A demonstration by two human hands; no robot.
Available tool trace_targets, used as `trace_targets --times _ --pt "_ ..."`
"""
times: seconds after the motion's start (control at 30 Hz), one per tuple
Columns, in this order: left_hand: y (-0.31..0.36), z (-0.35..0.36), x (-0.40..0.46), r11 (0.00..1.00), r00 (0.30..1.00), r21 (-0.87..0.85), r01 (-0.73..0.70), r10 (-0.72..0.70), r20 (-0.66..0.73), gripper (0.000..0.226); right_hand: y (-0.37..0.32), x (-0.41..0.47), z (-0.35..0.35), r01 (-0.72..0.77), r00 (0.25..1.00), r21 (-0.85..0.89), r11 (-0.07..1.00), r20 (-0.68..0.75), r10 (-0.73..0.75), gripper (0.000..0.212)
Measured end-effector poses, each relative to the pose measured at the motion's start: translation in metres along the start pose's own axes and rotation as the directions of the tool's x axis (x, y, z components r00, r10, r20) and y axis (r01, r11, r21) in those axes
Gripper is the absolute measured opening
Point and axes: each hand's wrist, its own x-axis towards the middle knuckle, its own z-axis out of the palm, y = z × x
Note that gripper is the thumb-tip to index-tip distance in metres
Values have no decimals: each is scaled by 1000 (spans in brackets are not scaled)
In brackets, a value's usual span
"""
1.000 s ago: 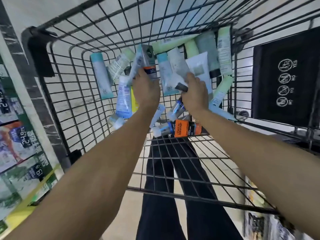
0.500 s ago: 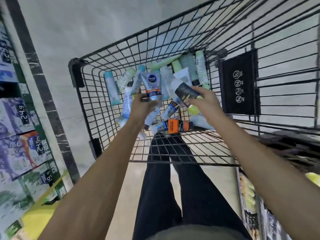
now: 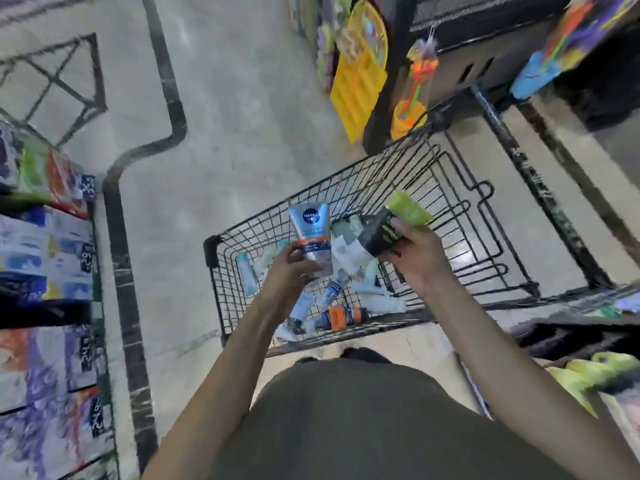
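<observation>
L hand Nivea tube, R hand green tube

A pale, polished stone floor runs down the aisle, crossed by a dark marbled band that bends near the left shelf of colourful, blurred packages with price tags. Yellow hanging goods and a dark shelf unit stand at upper right.

Glossy plastic silver tube; black-green tube matt-ish plastic; cart black coated wire; floor smooth.
</observation>
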Motion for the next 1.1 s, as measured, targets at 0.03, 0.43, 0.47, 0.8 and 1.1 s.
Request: trace_targets --times 0.03,0.43,0.47,0.8,1.1 --pt "5 4 -9 1000 999 7 -21 21 26 55 -2 -11 3 8 1000 45 999 -3 -8 35" --pt "2 37 -93 984 934 168 -64 0 356 56 31 -158 -8 231 928 180 956 -334 -162 14" --pt "-4 42 -98 985 922 164 -51 -16 386 58 36 -172 -15 248 912 192 950 -377 -162 14" --pt "-66 109 -168 971 747 227 69 -201 633 60 93 -329 -74 473 781 250 845 -563 -271 56" --pt "-142 182 -262 920 545 389 -42 -305 781 58 141 -460 -134 682 621 283 675 -711 -329 43"
